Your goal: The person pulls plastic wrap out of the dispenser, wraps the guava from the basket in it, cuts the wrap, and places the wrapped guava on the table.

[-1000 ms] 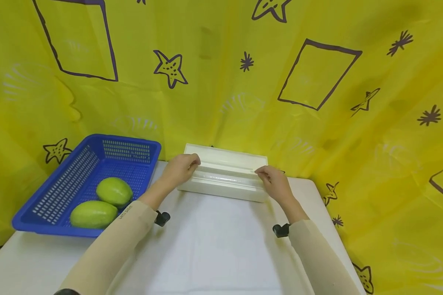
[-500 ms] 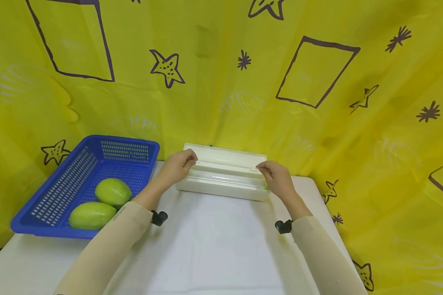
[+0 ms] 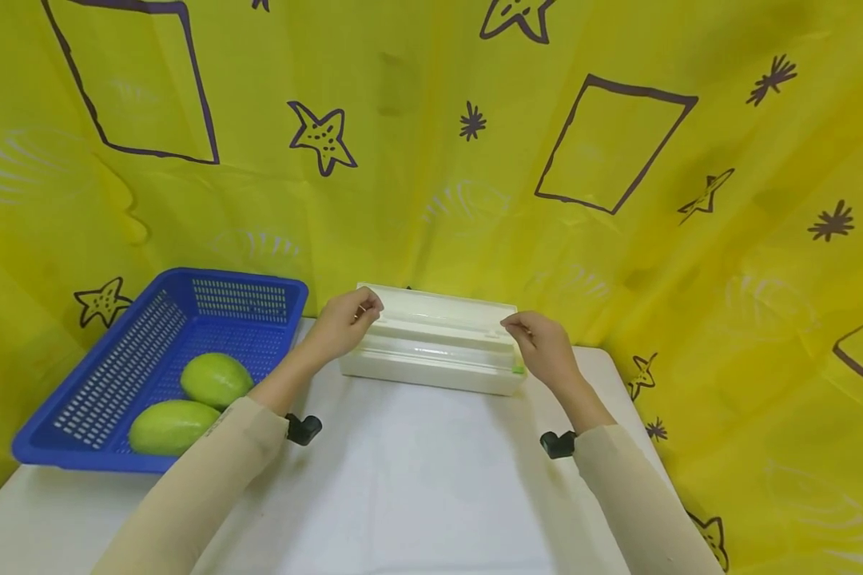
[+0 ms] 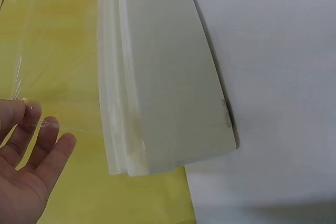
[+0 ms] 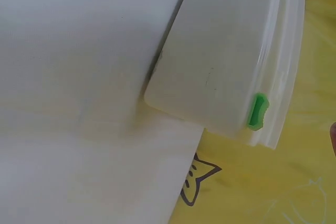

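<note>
Left hand (image 3: 341, 322): beside the white dispenser (image 3: 431, 379), 10 o'clock — thumb and forefinger closed, pinching clear film (image 4: 19, 74); other fingers loosely bent.
Right hand (image 3: 542, 345): dispenser's 2 o'clock — fingertips drawn together, seemingly pinching the film's other end, too faint to make out.
Clear film: runs from the left fingertips toward the dispenser, which sits at the table's (image 3: 431, 479) 12 o'clock.
Film handling: probably feather-light, limp, clingy, easily torn; best held by both corners.
Blue basket (image 3: 118, 363): 10 o'clock, two green fruits (image 3: 216, 380) inside.
</note>
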Demonstrator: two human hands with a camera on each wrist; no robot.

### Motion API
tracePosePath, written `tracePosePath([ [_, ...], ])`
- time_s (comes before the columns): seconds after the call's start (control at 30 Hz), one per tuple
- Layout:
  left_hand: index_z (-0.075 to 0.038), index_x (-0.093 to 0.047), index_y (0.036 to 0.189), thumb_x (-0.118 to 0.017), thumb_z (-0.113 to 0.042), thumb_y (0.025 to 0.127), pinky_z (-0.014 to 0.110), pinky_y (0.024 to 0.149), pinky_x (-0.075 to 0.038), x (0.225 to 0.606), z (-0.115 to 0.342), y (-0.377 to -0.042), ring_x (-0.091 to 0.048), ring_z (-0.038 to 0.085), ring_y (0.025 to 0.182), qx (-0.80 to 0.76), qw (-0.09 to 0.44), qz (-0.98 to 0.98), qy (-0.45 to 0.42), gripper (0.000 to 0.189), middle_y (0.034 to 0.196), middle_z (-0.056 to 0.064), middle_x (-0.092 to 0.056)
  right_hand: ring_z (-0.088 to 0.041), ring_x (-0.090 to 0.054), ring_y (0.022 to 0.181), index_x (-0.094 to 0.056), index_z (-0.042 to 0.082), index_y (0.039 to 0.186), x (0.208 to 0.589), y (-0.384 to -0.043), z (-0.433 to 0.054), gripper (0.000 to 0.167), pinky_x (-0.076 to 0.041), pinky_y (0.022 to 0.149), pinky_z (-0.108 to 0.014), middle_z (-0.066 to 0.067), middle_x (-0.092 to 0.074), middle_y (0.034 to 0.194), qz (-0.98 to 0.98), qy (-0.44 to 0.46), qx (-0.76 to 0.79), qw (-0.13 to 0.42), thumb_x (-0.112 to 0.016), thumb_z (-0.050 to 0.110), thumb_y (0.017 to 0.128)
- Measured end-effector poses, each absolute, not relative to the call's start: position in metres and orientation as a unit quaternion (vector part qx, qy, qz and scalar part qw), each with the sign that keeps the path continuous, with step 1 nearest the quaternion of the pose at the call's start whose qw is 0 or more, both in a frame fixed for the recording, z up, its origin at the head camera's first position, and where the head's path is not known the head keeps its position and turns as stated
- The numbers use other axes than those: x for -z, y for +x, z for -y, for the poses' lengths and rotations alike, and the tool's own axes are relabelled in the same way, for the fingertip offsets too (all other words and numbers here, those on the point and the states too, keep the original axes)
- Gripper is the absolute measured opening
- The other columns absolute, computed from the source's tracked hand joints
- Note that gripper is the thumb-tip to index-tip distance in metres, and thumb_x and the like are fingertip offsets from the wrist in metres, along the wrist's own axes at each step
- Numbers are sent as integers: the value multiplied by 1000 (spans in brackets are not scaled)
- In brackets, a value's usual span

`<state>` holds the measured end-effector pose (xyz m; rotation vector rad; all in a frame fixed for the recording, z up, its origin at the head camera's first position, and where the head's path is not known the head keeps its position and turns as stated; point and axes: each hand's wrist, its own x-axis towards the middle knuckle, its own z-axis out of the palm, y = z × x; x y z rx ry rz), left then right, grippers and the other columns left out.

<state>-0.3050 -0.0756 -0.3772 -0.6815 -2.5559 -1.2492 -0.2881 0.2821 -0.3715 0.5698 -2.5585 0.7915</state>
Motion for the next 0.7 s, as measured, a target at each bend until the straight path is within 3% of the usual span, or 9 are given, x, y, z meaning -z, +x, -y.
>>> tracePosePath([
  [0.3, -2, -62, 106, -54, -4, 101, 37, 75, -52, 371, 77, -300, -61, 26, 85, 445, 118, 854, -242, 10, 98, 15, -68, -26, -68, 84, -73, 6, 103, 366, -287, -281, 11, -56, 73, -43, -10, -74, 99, 910, 211, -276, 224, -64, 4, 96],
  [0.7, -2, -62, 107, -54, -5, 102, 38, 76, -53, 358, 77, -297, -62, 27, 88, 454, 127, 846, -250, 10, 100, 15, -67, -29, -69, 89, -73, 5, 100, 353, -283, -280, 9, -59, 74, -45, -10, -74, 99, 904, 216, -280, 242, -66, 4, 95],
])
